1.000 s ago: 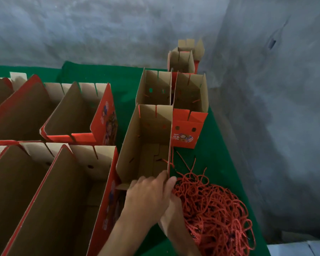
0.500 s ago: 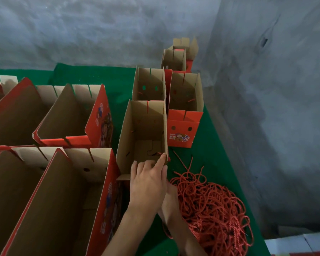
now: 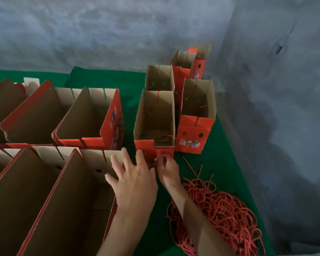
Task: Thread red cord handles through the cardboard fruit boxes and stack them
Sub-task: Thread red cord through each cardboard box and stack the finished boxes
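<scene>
Your green cloth-covered table point(image 3: 220, 163) runs into the corner of the grey concrete walls point(image 3: 118, 30). Wide open red-and-brown cardboard boxes point(image 3: 85, 119) fill its left half. A cluster of narrower upright red cardboard fruit boxes point(image 3: 198, 115) stands toward the corner. The nearest narrow open box point(image 3: 155, 119) sits just ahead of your hands, a short red cord end showing inside it. A heaped tangle of red cord point(image 3: 222, 213) lies on the cloth at your right. Your left hand point(image 3: 135, 180) has its fingers spread and straight beside that box's red front flap. Your right hand point(image 3: 167, 168) has fingertips bunched against the flap; whether they pinch cord, I cannot tell.
</scene>
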A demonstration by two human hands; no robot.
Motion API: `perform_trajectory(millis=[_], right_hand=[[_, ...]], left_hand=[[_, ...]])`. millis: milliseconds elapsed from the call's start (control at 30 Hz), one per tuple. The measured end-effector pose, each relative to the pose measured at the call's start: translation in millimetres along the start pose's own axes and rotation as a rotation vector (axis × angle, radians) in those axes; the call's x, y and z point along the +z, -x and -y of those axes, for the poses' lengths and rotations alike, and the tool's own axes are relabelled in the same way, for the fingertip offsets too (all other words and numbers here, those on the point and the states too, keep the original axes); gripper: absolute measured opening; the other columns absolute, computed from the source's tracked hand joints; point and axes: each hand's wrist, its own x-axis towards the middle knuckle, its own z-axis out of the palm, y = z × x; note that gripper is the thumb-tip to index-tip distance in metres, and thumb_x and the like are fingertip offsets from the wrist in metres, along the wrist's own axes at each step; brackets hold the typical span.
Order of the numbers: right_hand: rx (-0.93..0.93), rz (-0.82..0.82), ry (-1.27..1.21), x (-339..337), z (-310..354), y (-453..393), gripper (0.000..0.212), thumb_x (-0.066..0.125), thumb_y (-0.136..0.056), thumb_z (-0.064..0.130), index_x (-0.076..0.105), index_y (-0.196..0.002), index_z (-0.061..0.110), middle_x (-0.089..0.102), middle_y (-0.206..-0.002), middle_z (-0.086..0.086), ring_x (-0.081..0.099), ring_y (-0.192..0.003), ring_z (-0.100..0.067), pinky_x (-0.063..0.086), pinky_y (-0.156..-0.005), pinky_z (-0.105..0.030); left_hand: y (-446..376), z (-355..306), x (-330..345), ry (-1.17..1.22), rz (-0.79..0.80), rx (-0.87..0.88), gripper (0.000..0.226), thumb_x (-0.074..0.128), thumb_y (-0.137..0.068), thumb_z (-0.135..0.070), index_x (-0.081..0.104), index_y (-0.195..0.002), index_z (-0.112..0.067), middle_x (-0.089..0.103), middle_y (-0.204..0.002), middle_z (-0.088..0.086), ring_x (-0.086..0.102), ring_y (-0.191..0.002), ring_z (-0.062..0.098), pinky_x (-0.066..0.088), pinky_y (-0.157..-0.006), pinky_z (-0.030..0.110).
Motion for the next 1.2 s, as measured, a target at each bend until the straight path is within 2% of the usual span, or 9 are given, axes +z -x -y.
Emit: perform_trajectory(millis=[133,267,400,500,567,633,700,867,1200], right_hand=[[-0.075,0.09,-0.004,4.7,1.7,-27.1,0.021,0.051,-0.108,0.023,0.064,-0.116,0.009,0.07,-0.113,-0.012,0.068,-0.101,-0.025,0.055,-0.09,-0.04],[-0.01,0.161,0.017,9.5,6.8,-47.4,0.034,0.05,-0.107,0.012,0.057,-0.14,0.017,0.06,-0.142,-0.006,0.055,-0.133,-0.022,0.043,-0.112,-0.033],[-0.001,0.324,-0.072,8.8,5.5,-49.0,0.072,0.046,-0.102,0.001,0.02,-0.165,0.025,0.034,-0.164,-0.002,0.031,-0.152,-0.019,0.027,-0.126,-0.039],[-0.013,0.364,-0.074,3.7,4.8,-53.6,0.076,0.044,-0.101,-0.002,0.019,-0.165,0.031,0.026,-0.168,-0.002,0.037,-0.148,-0.019,0.039,-0.117,-0.033],[-0.005,0.374,-0.041,0.2,1.2,-56.4,0.074,0.045,-0.102,0.0,0.022,-0.164,0.034,0.031,-0.163,0.002,0.056,-0.119,-0.006,0.051,-0.09,-0.018],[0.021,0.32,-0.019,-3.8,-5.6,-54.8,0.069,0.047,-0.102,0.001,0.029,-0.161,0.032,0.044,-0.151,0.002,0.059,-0.098,-0.005,0.056,-0.078,-0.02],[0.037,0.225,0.011,-8.6,-17.7,-51.1,0.062,0.05,-0.101,0.001,0.039,-0.157,0.026,0.059,-0.131,0.0,0.067,-0.1,-0.021,0.057,-0.084,-0.037],[0.181,0.183,0.385,-34.6,-67.2,-37.0,0.057,0.057,-0.097,0.002,0.045,-0.153,0.006,0.053,-0.151,-0.016,0.058,-0.13,-0.029,0.047,-0.099,-0.027],[0.054,0.221,0.865,-55.9,-113.3,-3.2,0.023,0.059,-0.094,0.02,0.076,-0.107,0.013,0.073,-0.115,-0.013,0.069,-0.109,-0.031,0.053,-0.09,-0.036]], left_hand=[[-5.2,8.7,-6.3,0.119,0.047,-0.022,0.078,0.053,-0.102,-0.03,0.0,-0.159,-0.024,0.013,-0.165,0.01,0.042,-0.14,0.035,0.053,-0.1,0.042],[-12.8,20.2,-9.1,0.12,0.069,0.033,0.091,0.059,-0.096,-0.012,-0.005,-0.16,-0.024,0.043,-0.151,0.008,0.061,-0.121,0.025,0.054,-0.09,0.033],[-21.9,22.3,-6.9,0.269,0.216,-0.047,0.052,0.056,-0.098,-0.017,0.035,-0.145,-0.02,0.059,-0.109,0.0,0.06,-0.087,0.013,0.045,-0.065,0.021],[-20.5,19.2,4.6,0.288,0.226,0.001,0.018,0.05,-0.101,-0.027,0.054,-0.117,-0.021,0.056,-0.092,-0.006,0.051,-0.071,0.005,0.037,-0.054,0.02],[-18.8,16.5,8.7,0.263,0.176,0.038,0.013,0.047,-0.101,-0.027,0.054,-0.111,-0.021,0.05,-0.081,-0.01,0.048,-0.065,0.004,0.034,-0.049,0.018],[-17.8,12.4,9.6,0.259,0.133,0.081,0.014,0.046,-0.101,-0.026,0.056,-0.108,-0.019,0.054,-0.082,-0.008,0.049,-0.064,0.005,0.034,-0.049,0.018],[-17.2,7.0,8.4,0.278,0.108,0.124,0.015,0.045,-0.101,-0.025,0.057,-0.106,-0.019,0.058,-0.087,-0.005,0.055,-0.071,0.012,0.038,-0.056,0.021],[-17.9,-9.9,10.2,0.368,0.158,0.215,0.015,0.043,-0.102,-0.024,0.057,-0.1,-0.018,0.063,-0.086,0.0,0.063,-0.074,0.015,0.045,-0.058,0.024],[-35.7,-15.6,32.5,0.469,0.396,0.097,0.019,0.044,-0.101,-0.037,0.056,-0.099,-0.022,0.065,-0.094,0.0,0.065,-0.083,0.016,0.059,-0.081,0.039]])
